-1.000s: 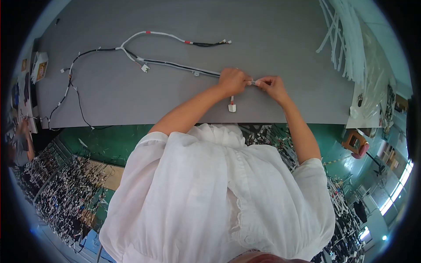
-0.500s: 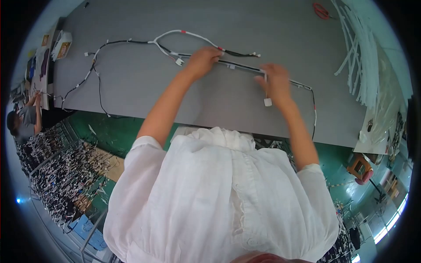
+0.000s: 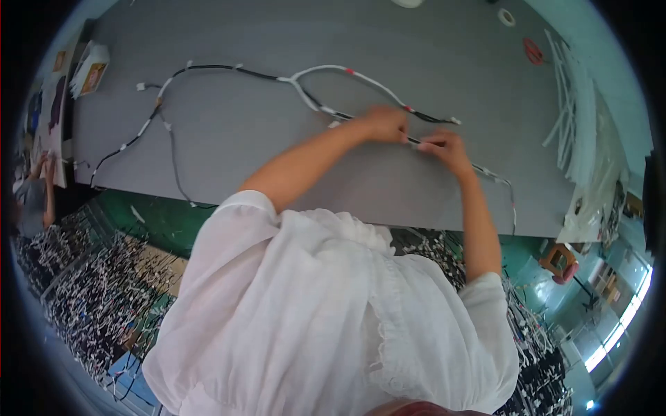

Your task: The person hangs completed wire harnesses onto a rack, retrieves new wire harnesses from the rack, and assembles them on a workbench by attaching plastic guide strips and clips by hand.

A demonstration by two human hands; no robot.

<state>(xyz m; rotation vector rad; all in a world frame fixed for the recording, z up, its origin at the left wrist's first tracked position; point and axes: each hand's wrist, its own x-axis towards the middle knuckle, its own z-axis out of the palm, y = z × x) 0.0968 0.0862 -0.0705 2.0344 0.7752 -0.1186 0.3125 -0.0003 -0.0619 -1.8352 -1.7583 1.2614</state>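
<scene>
Where the white blouse (image 3: 312, 305) ends, two bare forearms reach over the grey worktop (image 3: 229, 139), both to the same wire harness (image 3: 260, 74). Harness lies directly at the fingers, middle stretch on the worktop ahead of the chest; long axis mostly sideways, slanting from far left to near right. Its right-hand tail bends toward the near edge, beyond the right wrist. Right hand (image 3: 451, 149): fingers seem to pinch the black-and-white run, thumb side toward the other hand. Left hand (image 3: 387, 125): fingers curled closed on the same run, a little farther out; exact grip blurred. Short piece of harness shows between them; neither hand clearly nearer. Beyond the left hand, the run climbs leftward to a fork (image 3: 286, 80); from there a white branch (image 3: 378, 83) with red bands arcs back right, its black end and small connectors (image 3: 454, 120) lying just past the right hand, untouched. Off right, white strips (image 3: 570, 111) beside clear plastic (image 3: 598, 149); farther out, red-handled scissors (image 3: 533, 51) and a tape roll (image 3: 506, 17). Far left, a white box (image 3: 90, 73) with orange label: print too small to read. No brand legible anywhere. Past it, a co-worker (image 3: 31, 201) at the side, hands raised near another surface.
</scene>
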